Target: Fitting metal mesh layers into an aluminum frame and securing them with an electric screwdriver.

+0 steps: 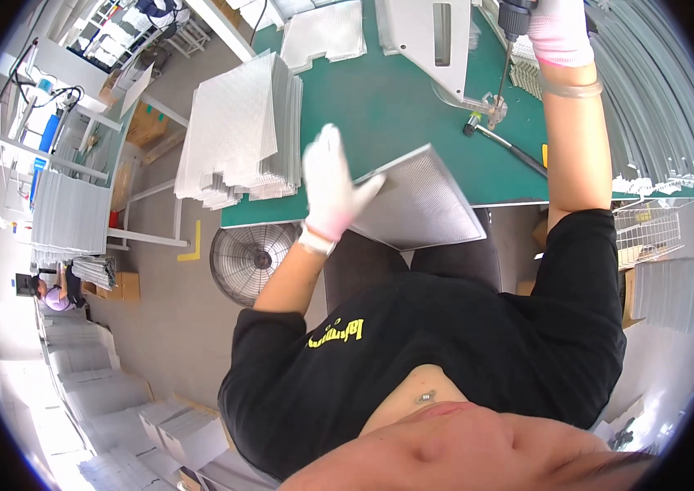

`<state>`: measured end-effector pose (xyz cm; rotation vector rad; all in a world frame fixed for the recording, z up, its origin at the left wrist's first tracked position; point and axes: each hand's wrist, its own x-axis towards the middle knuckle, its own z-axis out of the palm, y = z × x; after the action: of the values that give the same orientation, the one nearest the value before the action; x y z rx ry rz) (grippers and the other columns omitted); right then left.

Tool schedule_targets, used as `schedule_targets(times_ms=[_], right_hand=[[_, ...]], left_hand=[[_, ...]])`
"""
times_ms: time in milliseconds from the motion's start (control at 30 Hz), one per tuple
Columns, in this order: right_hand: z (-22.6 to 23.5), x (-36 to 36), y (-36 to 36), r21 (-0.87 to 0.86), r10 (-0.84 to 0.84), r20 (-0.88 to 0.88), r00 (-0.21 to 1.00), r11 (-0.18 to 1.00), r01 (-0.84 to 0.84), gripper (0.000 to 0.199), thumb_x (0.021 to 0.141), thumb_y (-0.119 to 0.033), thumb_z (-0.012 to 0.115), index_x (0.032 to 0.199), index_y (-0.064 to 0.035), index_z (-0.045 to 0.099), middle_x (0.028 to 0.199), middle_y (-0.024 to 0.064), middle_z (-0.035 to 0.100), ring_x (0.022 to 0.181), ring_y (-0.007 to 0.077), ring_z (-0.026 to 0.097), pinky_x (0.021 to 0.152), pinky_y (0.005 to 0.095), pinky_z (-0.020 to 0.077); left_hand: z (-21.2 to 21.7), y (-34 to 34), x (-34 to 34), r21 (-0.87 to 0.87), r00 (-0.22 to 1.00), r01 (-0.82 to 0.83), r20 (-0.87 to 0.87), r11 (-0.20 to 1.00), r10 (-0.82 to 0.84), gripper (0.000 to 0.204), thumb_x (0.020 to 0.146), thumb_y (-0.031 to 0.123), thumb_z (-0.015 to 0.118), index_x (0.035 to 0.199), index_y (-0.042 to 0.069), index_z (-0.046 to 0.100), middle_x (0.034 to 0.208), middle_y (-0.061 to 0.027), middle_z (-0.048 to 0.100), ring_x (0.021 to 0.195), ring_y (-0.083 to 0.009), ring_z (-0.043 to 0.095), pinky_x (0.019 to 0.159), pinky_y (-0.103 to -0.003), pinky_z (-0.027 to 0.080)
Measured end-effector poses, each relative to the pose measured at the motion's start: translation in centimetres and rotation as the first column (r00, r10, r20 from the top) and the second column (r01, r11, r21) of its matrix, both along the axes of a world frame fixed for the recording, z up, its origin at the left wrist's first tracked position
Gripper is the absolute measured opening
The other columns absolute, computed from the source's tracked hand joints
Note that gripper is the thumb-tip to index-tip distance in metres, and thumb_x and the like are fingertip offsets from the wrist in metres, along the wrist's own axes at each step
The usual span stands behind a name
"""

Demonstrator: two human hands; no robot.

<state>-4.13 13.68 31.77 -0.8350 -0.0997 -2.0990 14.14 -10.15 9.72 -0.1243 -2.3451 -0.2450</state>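
My left hand [331, 184], in a white glove, has its fingers stretched out and its thumb spread. It is beside the upper left edge of a framed mesh panel [425, 200], with the thumb over the corner. The panel lies tilted over the table's front edge, above my lap. At the top right my right hand [560, 33], in a white and pink glove, is closed round a dark power screwdriver [515, 18] with a long bit pointing down. The fingers are partly cut off by the picture's edge. A small clear fitting [490, 106] is below the bit.
A white machine housing [433, 49] stands on the green table [355, 102]. A small hammer [511, 151] lies near my right forearm. Mesh panels [236, 131] are stacked at the left edge, above a floor fan [255, 260]. Rows of panels [658, 90] stand at right.
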Motion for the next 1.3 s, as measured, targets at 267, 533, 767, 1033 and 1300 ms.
schedule_targets(times_ms=[267, 533, 767, 1033, 1300], right_hand=[[-2.0, 3.2, -0.4, 0.190, -0.697, -0.425, 0.577, 0.554, 0.810, 0.027, 0.096, -0.022, 0.059, 0.118, -0.0050, 0.057, 0.086, 0.0052, 0.065, 0.067, 0.0102, 0.061, 0.057, 0.0194, 0.0493], [-1.6, 6.7, -1.5, 0.173, -0.730, -0.397, 0.556, 0.535, 0.827, 0.046, 0.098, -0.026, 0.056, 0.138, -0.0048, 0.047, 0.083, 0.0035, 0.059, 0.064, 0.0103, 0.057, 0.057, 0.0235, 0.0500], [-2.7, 8.1, -1.7, 0.183, -0.748, -0.292, 0.596, 0.568, 0.802, 0.044, 0.098, -0.027, 0.057, 0.135, -0.0057, 0.047, 0.083, 0.0035, 0.057, 0.065, 0.0103, 0.056, 0.056, 0.0218, 0.0482], [-2.8, 9.9, -3.3, 0.213, -0.806, -0.367, 0.465, 0.414, 0.885, 0.045, 0.099, -0.029, 0.057, 0.135, -0.0058, 0.047, 0.081, 0.0017, 0.058, 0.063, 0.0071, 0.054, 0.056, 0.0193, 0.0471], [-4.0, 10.3, -3.5, 0.318, -0.782, -0.240, 0.575, 0.497, 0.808, 0.035, 0.097, -0.037, 0.056, 0.099, -0.0022, 0.059, 0.072, 0.0021, 0.056, 0.056, 0.0097, 0.052, 0.052, 0.0222, 0.0439]], left_hand=[[2.5, 4.4, 0.0, 0.163, 0.846, 0.406, 0.304, 0.899, -0.437, 0.029, 0.079, 0.032, 0.071, 0.064, 0.008, 0.063, 0.062, -0.0118, 0.062, 0.059, -0.0304, 0.064, 0.057, -0.040, 0.049], [6.7, 8.2, 1.4, -0.143, 0.768, 0.617, 0.323, 0.774, -0.553, 0.035, 0.072, 0.042, 0.076, 0.079, 0.012, 0.060, 0.060, 0.0009, 0.052, 0.056, -0.0176, 0.058, 0.054, -0.033, 0.043], [3.7, 9.9, 3.1, -0.011, 0.918, 0.353, 0.200, 0.936, -0.343, 0.047, 0.074, 0.023, 0.071, 0.120, 0.021, 0.065, 0.116, -0.0106, 0.054, 0.103, -0.0311, 0.055, 0.092, -0.048, 0.040], [3.3, 8.7, 3.4, 0.107, 0.917, 0.318, 0.217, 0.942, -0.334, 0.028, 0.066, 0.010, 0.064, 0.094, 0.004, 0.063, 0.092, -0.0109, 0.056, 0.081, -0.0318, 0.057, 0.075, -0.044, 0.044], [3.4, 8.6, 2.9, 0.170, 0.865, 0.324, 0.344, 0.930, -0.365, 0.032, 0.065, 0.009, 0.063, 0.097, 0.002, 0.064, 0.102, -0.0114, 0.061, 0.087, -0.0334, 0.059, 0.076, -0.047, 0.043]])
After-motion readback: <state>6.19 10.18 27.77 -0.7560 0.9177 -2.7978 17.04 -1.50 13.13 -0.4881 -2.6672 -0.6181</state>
